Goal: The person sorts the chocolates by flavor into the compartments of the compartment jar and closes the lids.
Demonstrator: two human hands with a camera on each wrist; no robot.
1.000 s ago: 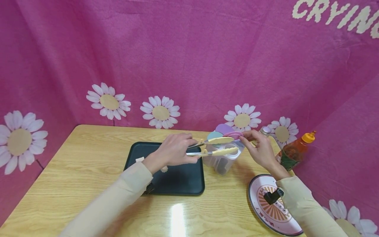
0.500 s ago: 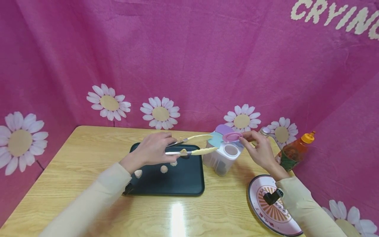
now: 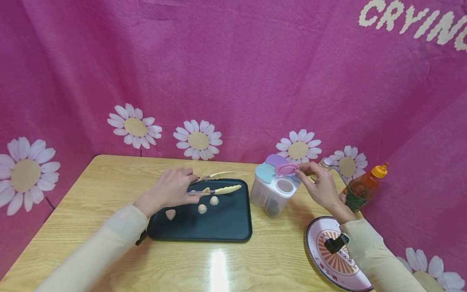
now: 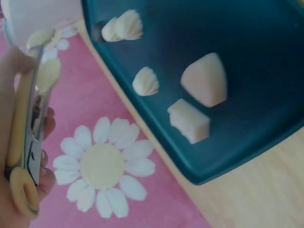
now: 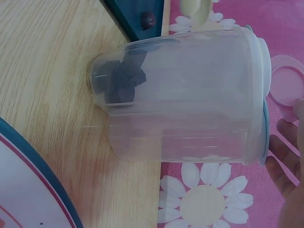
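My left hand (image 3: 169, 188) grips metal tongs (image 3: 227, 190) with cream tips spread apart, nothing between them, above the back of the dark tray (image 3: 222, 229). On that tray lie small shell-shaped pieces (image 4: 146, 81), pale pink chunks (image 4: 206, 80) and a dark round piece (image 5: 147, 20). With thumb and fingers, my right hand (image 3: 321, 184) pinches the pink flap lid (image 3: 286, 169) of a clear divided container (image 3: 265, 196), holding it up beside a round opening (image 3: 284, 185). Dark chunks (image 5: 126, 78) sit at the bottom of one compartment, seen through its wall in the right wrist view.
A patterned round plate (image 3: 328, 259) lies at front right, partly under my right forearm. Behind that arm stand a sauce bottle (image 3: 359, 190) with a yellow cap and a small capped jar (image 3: 327, 161). Pink flowered cloth (image 3: 233, 81) hangs behind the table.
My left hand has moved left with the tongs, from over the container's opening to over the tray. My right hand stays at the raised pink lid.
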